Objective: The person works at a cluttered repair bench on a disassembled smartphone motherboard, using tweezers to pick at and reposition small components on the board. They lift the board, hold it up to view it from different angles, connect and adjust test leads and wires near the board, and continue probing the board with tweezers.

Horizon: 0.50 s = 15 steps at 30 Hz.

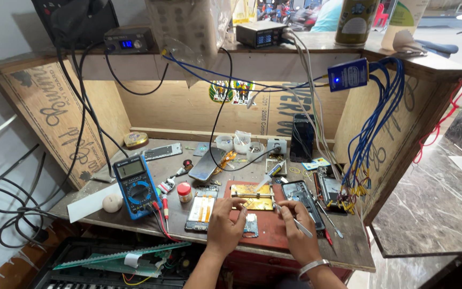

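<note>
While both forearms rise from the lower edge of the view, the left hand [225, 225] lies palm down on the red work mat [274, 235], its fingers curled together and its fingertips pressing on a small circuit board [250, 225] that sits on the mat just below a gold-coloured board holder [252, 196]. To its right, the right hand [298, 235], with a metal bangle [312, 266] at the wrist, is closed in a pinch on slim metal tweezers [301, 227], which slant from the hand's outer edge up and left toward the board; whether the tip touches the board is hard to tell. Around the hands stands a wooden workbench [135, 107] with plywood walls. A tangle of black cables [6, 203] hangs at the left, and a bundle of blue wires [372, 128] runs down the right wall from a small blue box [347, 75]. On the top shelf sit two bench power supplies [129, 40] [260, 35] with lit displays. A blue multimeter [136, 187] lies left of the hands, its red probe lead [162, 214] trailing past an opened phone [202, 208] that lies just beside the left hand. Another opened phone [303, 199] lies close above the right hand, near a dark phone [301, 138] leaning on the back wall. A small red-capped bottle [185, 192] stands between multimeter and holder.
</note>
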{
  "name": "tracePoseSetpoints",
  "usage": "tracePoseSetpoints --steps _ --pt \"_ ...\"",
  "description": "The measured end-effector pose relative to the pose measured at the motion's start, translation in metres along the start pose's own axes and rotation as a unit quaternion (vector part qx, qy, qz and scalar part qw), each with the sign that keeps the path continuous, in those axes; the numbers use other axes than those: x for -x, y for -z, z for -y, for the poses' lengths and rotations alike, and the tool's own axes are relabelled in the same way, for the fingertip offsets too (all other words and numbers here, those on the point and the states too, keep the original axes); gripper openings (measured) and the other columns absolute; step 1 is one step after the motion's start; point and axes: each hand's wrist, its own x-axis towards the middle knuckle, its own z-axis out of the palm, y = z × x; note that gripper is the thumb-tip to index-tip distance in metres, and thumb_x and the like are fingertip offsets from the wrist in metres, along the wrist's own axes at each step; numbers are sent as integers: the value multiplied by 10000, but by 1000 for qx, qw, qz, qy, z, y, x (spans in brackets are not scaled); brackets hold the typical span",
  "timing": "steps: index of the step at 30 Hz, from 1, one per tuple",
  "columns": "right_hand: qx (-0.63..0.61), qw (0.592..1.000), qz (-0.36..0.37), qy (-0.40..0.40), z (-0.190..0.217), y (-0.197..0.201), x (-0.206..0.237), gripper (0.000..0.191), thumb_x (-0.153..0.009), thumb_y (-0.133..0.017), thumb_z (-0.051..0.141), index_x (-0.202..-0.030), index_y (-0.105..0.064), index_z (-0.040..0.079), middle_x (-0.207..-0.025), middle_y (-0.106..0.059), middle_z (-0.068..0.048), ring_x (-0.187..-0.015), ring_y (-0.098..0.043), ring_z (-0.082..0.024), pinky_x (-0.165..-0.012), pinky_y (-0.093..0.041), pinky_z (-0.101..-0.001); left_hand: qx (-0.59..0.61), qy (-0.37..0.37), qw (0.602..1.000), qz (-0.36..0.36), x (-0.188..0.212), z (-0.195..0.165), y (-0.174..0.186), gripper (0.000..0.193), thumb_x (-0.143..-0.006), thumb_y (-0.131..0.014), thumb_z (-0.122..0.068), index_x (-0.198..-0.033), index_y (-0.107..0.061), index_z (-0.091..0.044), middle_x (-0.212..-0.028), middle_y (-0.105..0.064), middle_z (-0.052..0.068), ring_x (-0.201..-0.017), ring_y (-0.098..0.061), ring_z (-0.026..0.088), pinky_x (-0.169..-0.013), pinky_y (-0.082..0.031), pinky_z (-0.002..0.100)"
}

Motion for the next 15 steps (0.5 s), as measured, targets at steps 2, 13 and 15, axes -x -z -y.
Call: tracePoseSetpoints --steps 2,13,15 --pt "-1 999 -5 39 1 1 1 246 -1002 -539 208 -1086 -685 29 -978 -720 -80 -903 -706 -159 -838 -571 -306 -1 10 1000 6 -1 -1 0 178 -882 -681 -147 -1052 -712 -102 -905 -706 40 -999 -618 241 -743 -566 349" --pt "61 997 12 34 16 1 6 207 -885 -703 155 -1061 -660 55 -1050 -671 -62 -906 -713 -155 -742 -597 -312 4 -3 1000 1 0 -6 1 186 -886 -681 -146 -1065 -711 -105 -905 -699 32 -1004 -619 242 -763 -551 369" --pt "60 997 14 39 16 1 7 206 -863 -714 123 -1050 -656 57 -1042 -656 -55 -889 -714 -153 -730 -604 -305 -14 -44 999 -14 1 -6 1 183 -891 -692 -138 -1067 -718 -99 -891 -710 33 -982 -629 246 -833 -530 385"
